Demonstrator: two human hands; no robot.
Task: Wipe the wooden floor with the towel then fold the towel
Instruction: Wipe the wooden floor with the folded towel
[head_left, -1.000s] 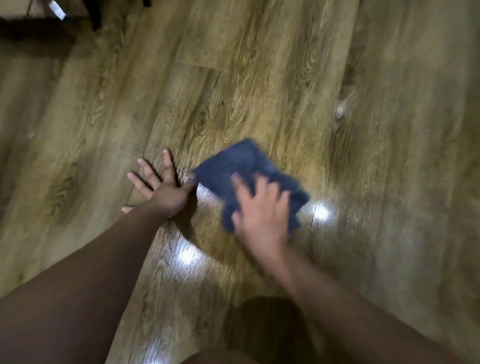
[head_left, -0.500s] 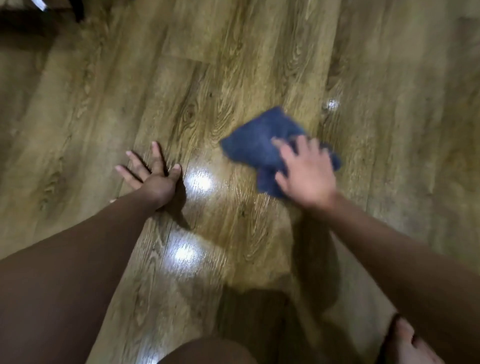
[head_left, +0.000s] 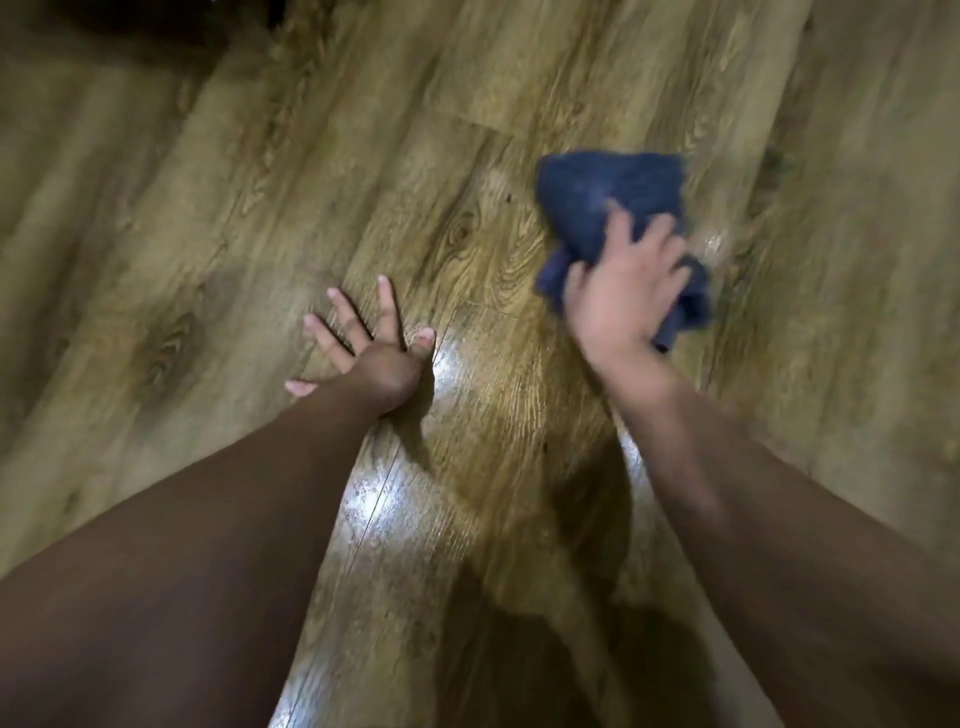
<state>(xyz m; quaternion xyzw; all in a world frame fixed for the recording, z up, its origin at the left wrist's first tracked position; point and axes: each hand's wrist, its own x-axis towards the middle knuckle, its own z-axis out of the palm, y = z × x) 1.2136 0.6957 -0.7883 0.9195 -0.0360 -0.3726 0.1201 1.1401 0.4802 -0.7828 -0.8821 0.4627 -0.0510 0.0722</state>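
Wooden floor (head_left: 218, 218) planks with heavy grain and glossy light patches are filling the view. Left hand (head_left: 363, 343) is lying flat on the boards, fingers spread and straight, holding nothing, bracing the body. Dark blue towel (head_left: 608, 202) is sitting bunched on the floor well to the right of the left hand and a little farther out. Right hand (head_left: 623, 296) is pressing down on the towel's near part, fingers spread over the cloth and seemingly digging into it; blur is hiding whether they are truly gripping. Wiping step is likely under way, folding not yet begun. To do it well: keeping the palm flat for even pressure, spreading the bunched cloth for more contact, overlapping strokes along the grain, weight staying on the left hand.
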